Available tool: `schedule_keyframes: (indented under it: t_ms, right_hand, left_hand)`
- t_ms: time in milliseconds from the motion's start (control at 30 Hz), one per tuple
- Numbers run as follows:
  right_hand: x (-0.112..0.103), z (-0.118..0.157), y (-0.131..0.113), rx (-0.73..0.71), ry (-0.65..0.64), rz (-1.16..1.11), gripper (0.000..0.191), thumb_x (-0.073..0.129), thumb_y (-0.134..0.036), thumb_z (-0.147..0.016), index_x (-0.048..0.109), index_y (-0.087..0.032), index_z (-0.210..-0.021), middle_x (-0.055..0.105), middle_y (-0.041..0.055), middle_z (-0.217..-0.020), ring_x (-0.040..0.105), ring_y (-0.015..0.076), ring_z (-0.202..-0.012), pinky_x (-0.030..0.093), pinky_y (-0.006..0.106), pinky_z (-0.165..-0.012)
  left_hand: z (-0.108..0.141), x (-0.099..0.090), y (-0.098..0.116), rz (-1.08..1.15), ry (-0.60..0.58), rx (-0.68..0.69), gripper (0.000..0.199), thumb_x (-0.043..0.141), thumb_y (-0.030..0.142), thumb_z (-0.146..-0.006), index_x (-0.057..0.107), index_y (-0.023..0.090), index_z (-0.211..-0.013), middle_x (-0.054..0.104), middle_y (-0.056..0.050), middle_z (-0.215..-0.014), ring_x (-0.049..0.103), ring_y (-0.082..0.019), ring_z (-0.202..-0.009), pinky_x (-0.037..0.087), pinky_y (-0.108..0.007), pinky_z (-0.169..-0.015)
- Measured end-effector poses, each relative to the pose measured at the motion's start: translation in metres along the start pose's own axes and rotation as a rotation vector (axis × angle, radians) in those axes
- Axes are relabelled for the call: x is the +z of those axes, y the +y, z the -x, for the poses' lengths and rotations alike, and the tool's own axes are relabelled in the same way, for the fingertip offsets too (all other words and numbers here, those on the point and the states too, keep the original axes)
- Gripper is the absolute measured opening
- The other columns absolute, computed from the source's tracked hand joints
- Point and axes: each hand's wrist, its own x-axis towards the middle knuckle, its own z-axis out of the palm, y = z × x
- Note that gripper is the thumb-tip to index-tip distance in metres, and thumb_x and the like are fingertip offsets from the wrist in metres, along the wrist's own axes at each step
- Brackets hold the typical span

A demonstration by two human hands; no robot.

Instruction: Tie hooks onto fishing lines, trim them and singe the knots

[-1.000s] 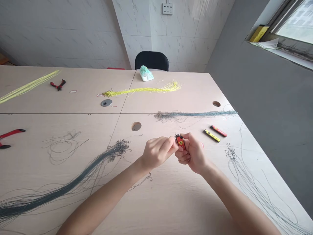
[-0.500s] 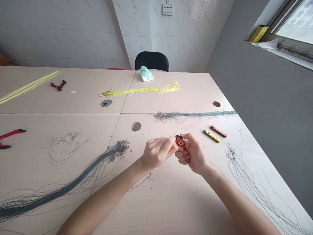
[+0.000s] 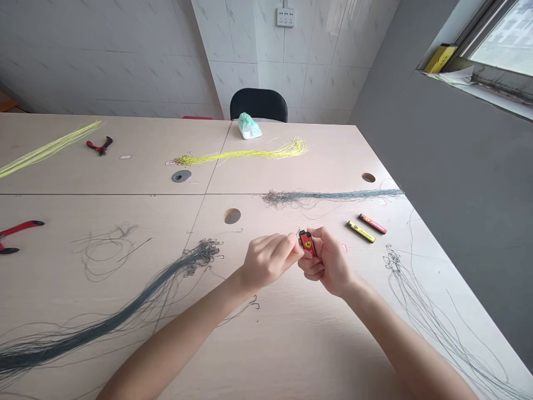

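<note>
Right hand (image 3: 328, 262) grips a red lighter (image 3: 307, 243) beside the left hand (image 3: 268, 260)

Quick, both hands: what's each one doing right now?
Left hand: closed in a pinch next to the red lighter; anything held is too small to tell.
Right hand: closed, holding the red lighter.

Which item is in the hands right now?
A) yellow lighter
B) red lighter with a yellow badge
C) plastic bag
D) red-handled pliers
B. The red lighter is held in the right hand, with the left hand fingertips close at its upper end; the yellow lighter lies on the table.
</note>
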Motion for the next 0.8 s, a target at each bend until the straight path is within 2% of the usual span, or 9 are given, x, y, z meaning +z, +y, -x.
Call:
schedule_keyframes:
  t_ms: [300, 800]
  right_hand:
    - [-0.0008, 0.001, 0.0002, -0.014, -0.008, 0.002, 0.038, 0.043, -0.05, -0.076, 0.031, -0.021, -0.054, 0.017, -0.0089, -0.049, 0.008, 0.0057, -0.046, 0.007, 0.022, -0.043]
    - [-0.0017, 0.0005, 0.0007, -0.026, -0.032, 0.009, 0.038, 0.043, -0.051, -0.076, 0.031, -0.021, -0.054, 0.018, -0.0087, -0.049, 0.007, 0.0057, -0.046, 0.007, 0.023, -0.044]
  left_hand:
    - [-0.0015, 0.0013, 0.0025, -0.022, 0.056, -0.026, 0.017, 0.056, 0.005, -0.087, 0.05, 0.02, -0.08, 0.041, 0.01, -0.048, 0.039, -0.007, -0.039, 0.03, -0.023, -0.041]
    - [0.0011, 0.0021, 0.0025, -0.002, 0.056, -0.042, 0.018, 0.055, 0.005, -0.088, 0.049, 0.02, -0.08, 0.042, 0.01, -0.049, 0.037, -0.006, -0.041, 0.03, -0.023, -0.042]
